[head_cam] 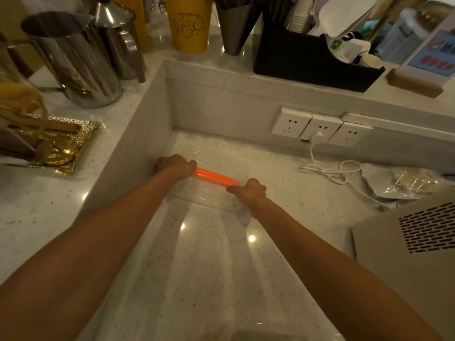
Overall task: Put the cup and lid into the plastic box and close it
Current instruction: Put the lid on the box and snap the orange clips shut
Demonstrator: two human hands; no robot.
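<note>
A clear plastic box (209, 195) sits on the lower speckled counter, close to the left wall of the recess. An orange strip (214, 177) runs across its top between my two hands. My left hand (176, 164) is curled over the box's far left end. At the box's right end my right hand (248, 189) grips it with closed fingers. The box is transparent and I cannot make out a cup or lid inside it. A blurred pale object (256, 335) shows at the bottom edge.
Steel pitchers (73, 57), a yellow cup (189, 23) and a black organiser (315, 62) stand on the raised ledge. Wall sockets (320, 127) with a white cable (330, 168) are at the back. Foil packets (403, 183) and a vented grey appliance (413, 242) lie to the right.
</note>
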